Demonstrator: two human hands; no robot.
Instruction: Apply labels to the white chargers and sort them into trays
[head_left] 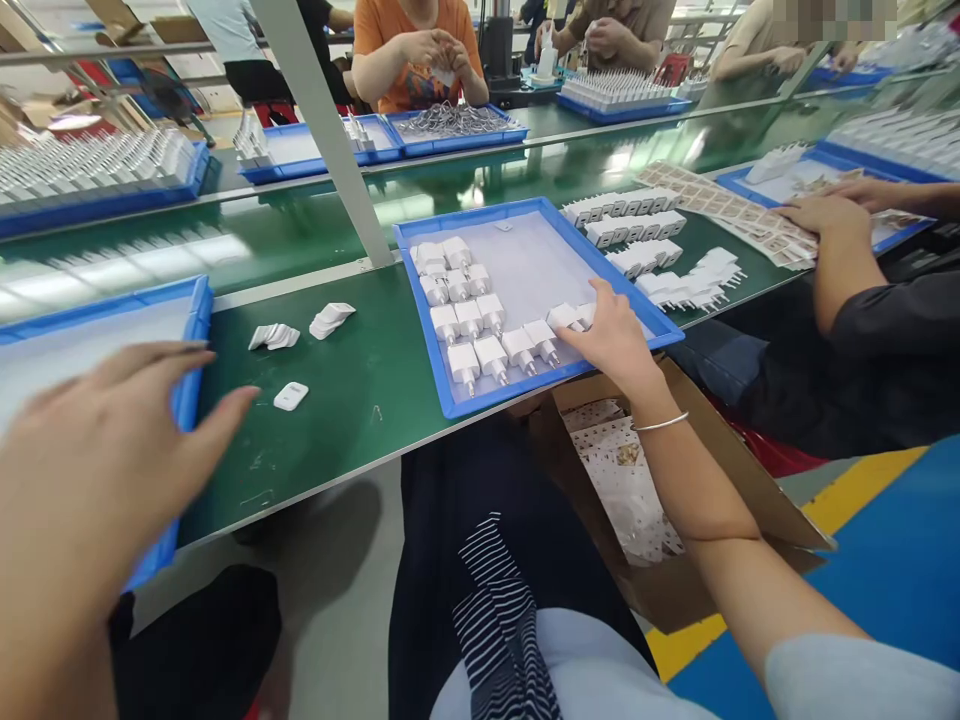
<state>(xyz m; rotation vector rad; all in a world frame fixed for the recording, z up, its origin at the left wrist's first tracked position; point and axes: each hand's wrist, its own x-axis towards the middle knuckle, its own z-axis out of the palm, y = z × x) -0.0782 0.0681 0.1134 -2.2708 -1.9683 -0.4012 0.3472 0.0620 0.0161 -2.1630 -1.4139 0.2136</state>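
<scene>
My right hand (611, 335), wearing a thin bracelet, reaches into the blue-rimmed tray (448, 408). Its thumb and fingers are round a couple of white plug chargers (571, 317) at the tray's near right. More white chargers (491, 358) lie in rows on the tray's left and near side, their pins pointing towards me. At the far left my left hand (127, 430) hovers, thumb and fingers apart, nothing visible in it. To its right, small flat white pieces lie on the green table: two fanned stacks (274, 336) and a single piece (291, 396).
Another blue tray (196, 310) lies partly behind my left hand. Rows of white chargers (637, 225) stand right of my tray, near sticker sheets (739, 210) and a co-worker's hands (832, 210). A white post (330, 130) rises behind. An open cardboard box (720, 480) sits below the table edge.
</scene>
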